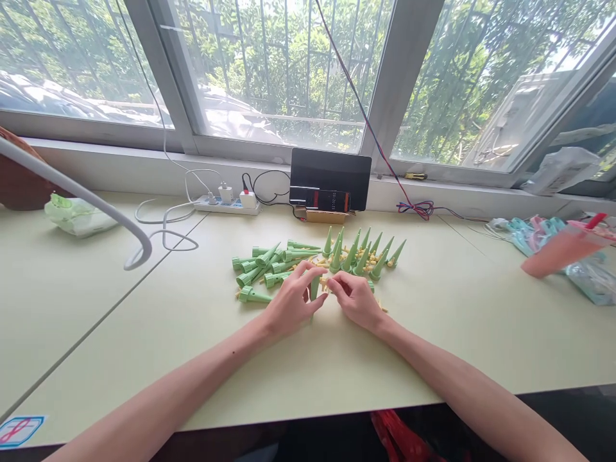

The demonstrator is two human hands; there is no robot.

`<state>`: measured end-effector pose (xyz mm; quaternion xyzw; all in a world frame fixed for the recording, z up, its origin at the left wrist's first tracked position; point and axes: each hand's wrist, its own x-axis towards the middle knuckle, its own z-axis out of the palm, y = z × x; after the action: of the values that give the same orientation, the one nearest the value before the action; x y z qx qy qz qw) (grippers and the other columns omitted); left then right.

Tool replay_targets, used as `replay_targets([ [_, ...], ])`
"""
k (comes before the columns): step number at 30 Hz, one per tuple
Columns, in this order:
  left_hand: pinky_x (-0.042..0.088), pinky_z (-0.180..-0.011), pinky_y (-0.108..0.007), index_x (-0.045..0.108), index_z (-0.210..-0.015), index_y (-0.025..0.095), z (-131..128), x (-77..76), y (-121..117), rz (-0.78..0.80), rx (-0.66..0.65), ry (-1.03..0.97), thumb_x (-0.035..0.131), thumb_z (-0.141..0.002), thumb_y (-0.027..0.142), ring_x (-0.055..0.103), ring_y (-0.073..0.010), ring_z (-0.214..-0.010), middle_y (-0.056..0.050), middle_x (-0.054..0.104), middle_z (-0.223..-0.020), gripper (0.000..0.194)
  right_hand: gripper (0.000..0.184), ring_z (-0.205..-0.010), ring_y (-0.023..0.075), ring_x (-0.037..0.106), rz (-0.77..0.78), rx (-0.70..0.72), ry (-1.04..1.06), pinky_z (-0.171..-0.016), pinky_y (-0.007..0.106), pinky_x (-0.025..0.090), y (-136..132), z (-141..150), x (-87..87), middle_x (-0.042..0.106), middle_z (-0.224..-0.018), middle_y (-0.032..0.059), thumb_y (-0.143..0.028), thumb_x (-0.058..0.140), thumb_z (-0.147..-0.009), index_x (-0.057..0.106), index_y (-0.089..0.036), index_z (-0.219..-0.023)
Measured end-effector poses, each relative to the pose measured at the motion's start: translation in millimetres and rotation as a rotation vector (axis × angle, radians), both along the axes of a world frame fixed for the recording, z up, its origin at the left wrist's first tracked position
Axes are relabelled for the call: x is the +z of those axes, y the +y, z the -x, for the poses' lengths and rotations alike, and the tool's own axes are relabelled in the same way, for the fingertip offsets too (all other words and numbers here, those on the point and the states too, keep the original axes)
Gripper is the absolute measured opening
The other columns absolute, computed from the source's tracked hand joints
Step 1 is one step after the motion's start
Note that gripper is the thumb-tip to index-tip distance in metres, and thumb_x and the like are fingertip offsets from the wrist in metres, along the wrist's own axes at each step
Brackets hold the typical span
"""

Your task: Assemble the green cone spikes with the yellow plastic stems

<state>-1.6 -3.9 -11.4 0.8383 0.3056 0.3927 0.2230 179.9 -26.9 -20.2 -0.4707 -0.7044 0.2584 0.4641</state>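
My left hand (292, 301) is closed around a green plastic cone (314, 289), held between thumb and fingers near the middle of the table. Close beside it, my right hand (355, 298) pinches a small pale yellow plastic piece (324, 283) against or near the cone; whether the two touch I cannot tell. Behind my left hand lies a heap of green cones (269, 260) on their sides. Beyond my right hand, several green cones (353, 251) stand point up, with small yellow pieces (370, 262) scattered among them.
A dark tablet (330, 170) leans at the back on a small cardboard box (325, 217), with a phone-like screen (328, 200) before it. A power strip (231, 205) with cables lies to its left. At right is a pink drink cup (558, 251); a white curved tube (110, 212) crosses the left.
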Motion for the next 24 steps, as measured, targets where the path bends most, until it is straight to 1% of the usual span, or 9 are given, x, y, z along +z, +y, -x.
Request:
replay_targets([
  [5, 0.054, -0.055, -0.021, 0.06, -0.114, 0.023, 0, 2.8, 2, 0.04, 0.016, -0.079, 0.061, -0.087, 0.024, 0.052, -0.0052, -0.06, -0.003, 0.053, -0.102, 0.027, 0.038, -0.049, 0.0109, 0.036, -0.002, -0.04, 0.053, -0.048, 0.025, 0.031, 0, -2, -2.7, 0.041, -0.054, -0.0047, -0.047, 0.045, -0.098, 0.052, -0.02, -0.072],
  [7, 0.055, -0.054, -0.021, 0.061, -0.112, 0.022, -1, 5.4, 2, 0.079, 0.034, -0.128, 0.062, -0.087, 0.028, 0.052, -0.0055, -0.059, -0.004, 0.054, -0.1, 0.026, 0.034, -0.048, 0.0107, 0.037, -0.023, -0.048, 0.089, -0.048, 0.025, 0.031, -1, -1, -2.7, 0.042, -0.056, -0.0046, -0.045, 0.047, -0.097, 0.051, -0.02, -0.074],
  [9, 0.053, -0.051, -0.021, 0.062, -0.111, 0.02, -1, 8.2, 2, 0.155, 0.06, -0.189, 0.061, -0.088, 0.032, 0.052, -0.0053, -0.056, -0.004, 0.056, -0.099, 0.025, 0.029, -0.049, 0.0107, 0.039, -0.058, -0.055, 0.107, -0.048, 0.025, 0.032, -3, 0, -2.1, 0.046, -0.06, -0.0038, -0.041, 0.049, -0.097, 0.051, -0.02, -0.077],
  [11, 0.048, -0.044, -0.02, 0.061, -0.111, 0.019, -2, 10.6, 2, 0.275, 0.084, -0.243, 0.059, -0.09, 0.035, 0.051, -0.0055, -0.049, -0.002, 0.058, -0.087, 0.027, 0.023, -0.051, 0.0113, 0.043, -0.078, -0.054, 0.114, -0.049, 0.025, 0.036, -5, 1, -1.3, 0.05, -0.063, -0.0027, -0.038, 0.05, -0.096, 0.052, -0.021, -0.082],
  [13, 0.042, -0.039, -0.02, 0.059, -0.113, 0.018, -2, 12.2, 2, 0.389, 0.103, -0.283, 0.057, -0.091, 0.036, 0.05, -0.0071, -0.043, 0.002, 0.055, -0.069, 0.028, 0.016, -0.052, 0.0118, 0.047, -0.083, -0.036, 0.11, -0.05, 0.025, 0.039, -8, 2, -0.5, 0.05, -0.064, -0.0033, -0.036, 0.052, -0.094, 0.051, -0.021, -0.09],
  [14, 0.042, -0.039, -0.02, 0.058, -0.113, 0.018, -2, 12.6, 2, 0.428, 0.11, -0.303, 0.056, -0.092, 0.037, 0.052, -0.0085, -0.042, 0.004, 0.053, -0.063, 0.029, 0.015, -0.052, 0.0118, 0.048, -0.078, -0.017, 0.104, -0.05, 0.025, 0.04, -9, 3, -0.2, 0.05, -0.064, -0.0039, -0.035, 0.052, -0.094, 0.051, -0.021, -0.095],
  [15, 0.042, -0.04, -0.021, 0.058, -0.113, 0.017, -3, 12.9, 2, 0.452, 0.115, -0.328, 0.056, -0.091, 0.036, 0.054, -0.0098, -0.043, 0.004, 0.053, -0.061, 0.029, 0.015, -0.051, 0.0116, 0.048, -0.069, 0.009, 0.094, -0.049, 0.024, 0.04, -9, 3, -0.1, 0.05, -0.064, -0.0043, -0.034, 0.053, -0.093, 0.05, -0.021, -0.101],
  [19, 0.047, -0.045, -0.024, 0.058, -0.109, 0.017, -3, 13.6, 4, 0.486, 0.115, -0.421, 0.055, -0.09, 0.032, 0.06, -0.0113, -0.047, 0.0, 0.061, -0.074, 0.025, 0.027, -0.051, 0.0092, 0.052, -0.034, 0.115, 0.055, -0.049, 0.022, 0.043, -10, 2, -0.7, 0.058, -0.077, -0.0021, -0.03, 0.054, -0.092, 0.047, -0.022, -0.118],
  [24, 0.053, -0.056, -0.03, 0.056, -0.111, 0.017, -3, 14.6, 4, 0.553, 0.081, -0.463, 0.056, -0.09, 0.031, 0.061, -0.012, -0.048, 0.001, 0.063, -0.072, 0.025, 0.034, -0.049, 0.0068, 0.054, -0.05, 0.163, 0.031, -0.047, 0.021, 0.046, -8, 1, -3.9, 0.06, -0.087, -0.0003, -0.029, 0.062, -0.089, 0.051, -0.024, -0.121],
])
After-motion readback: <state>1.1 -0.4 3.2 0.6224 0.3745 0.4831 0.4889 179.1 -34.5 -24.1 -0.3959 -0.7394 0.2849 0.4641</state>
